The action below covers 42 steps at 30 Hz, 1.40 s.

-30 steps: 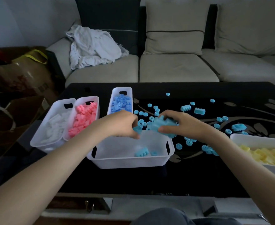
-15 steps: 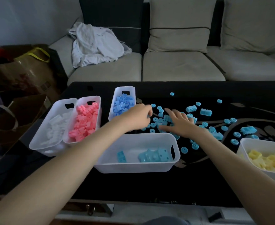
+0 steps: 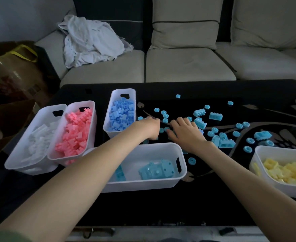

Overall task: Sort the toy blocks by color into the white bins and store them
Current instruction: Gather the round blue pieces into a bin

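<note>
while amid cyan blocks point(image 3: 215, 116), both hands point(image 3: 150, 127) point(image 3: 185, 132)

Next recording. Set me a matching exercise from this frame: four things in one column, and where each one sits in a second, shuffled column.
Things
1. pink plastic toy blocks
2. yellow plastic toy blocks
3. light-blue round toy pieces
4. crumpled white cloth

Places
A. on the beige sofa
B. in the white plastic bin at the far right
C. loose on the black glossy table
D. in the white plastic bin second from the left

Pairs: 1-D, 2-B, 3-C, 4-A.
</note>
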Each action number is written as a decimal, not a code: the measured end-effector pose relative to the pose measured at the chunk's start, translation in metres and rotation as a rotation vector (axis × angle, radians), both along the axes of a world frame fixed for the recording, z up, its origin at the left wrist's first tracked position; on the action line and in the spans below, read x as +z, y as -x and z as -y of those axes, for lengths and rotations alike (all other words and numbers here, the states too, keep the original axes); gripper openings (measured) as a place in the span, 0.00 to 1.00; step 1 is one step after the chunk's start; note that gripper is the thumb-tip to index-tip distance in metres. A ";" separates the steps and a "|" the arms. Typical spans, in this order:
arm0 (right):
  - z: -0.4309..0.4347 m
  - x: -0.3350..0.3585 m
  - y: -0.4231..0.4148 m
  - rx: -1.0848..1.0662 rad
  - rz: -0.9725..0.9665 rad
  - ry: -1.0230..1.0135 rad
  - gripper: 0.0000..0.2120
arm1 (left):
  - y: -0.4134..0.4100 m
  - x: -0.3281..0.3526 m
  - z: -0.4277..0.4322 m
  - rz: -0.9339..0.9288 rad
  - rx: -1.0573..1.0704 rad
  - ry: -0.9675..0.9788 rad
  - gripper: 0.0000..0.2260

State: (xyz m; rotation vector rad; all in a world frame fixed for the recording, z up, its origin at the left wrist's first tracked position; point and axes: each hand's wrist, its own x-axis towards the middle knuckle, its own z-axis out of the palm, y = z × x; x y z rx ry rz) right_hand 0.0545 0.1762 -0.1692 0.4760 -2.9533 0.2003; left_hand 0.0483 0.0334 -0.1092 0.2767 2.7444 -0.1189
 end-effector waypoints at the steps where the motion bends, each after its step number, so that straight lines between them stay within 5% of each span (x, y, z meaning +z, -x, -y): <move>1: -0.001 0.000 0.000 0.004 -0.011 -0.002 0.19 | -0.001 0.001 0.001 0.004 0.002 -0.007 0.23; 7: -0.008 0.006 -0.001 0.039 0.089 0.025 0.25 | -0.001 -0.001 0.004 -0.020 -0.008 -0.098 0.08; 17: -0.004 0.010 -0.011 0.084 0.087 -0.072 0.22 | -0.008 -0.008 0.011 -0.105 -0.025 -0.298 0.14; 28: -0.004 0.003 -0.006 -0.075 -0.036 0.059 0.20 | -0.012 -0.006 0.011 -0.149 0.015 -0.407 0.12; 35: 0.003 0.034 -0.015 -0.146 -0.130 0.391 0.21 | -0.017 0.009 0.024 -0.304 -0.031 -0.579 0.08; 42: 0.028 0.083 -0.064 0.159 -0.015 0.559 0.16 | -0.049 0.041 0.054 -0.326 0.003 -0.759 0.07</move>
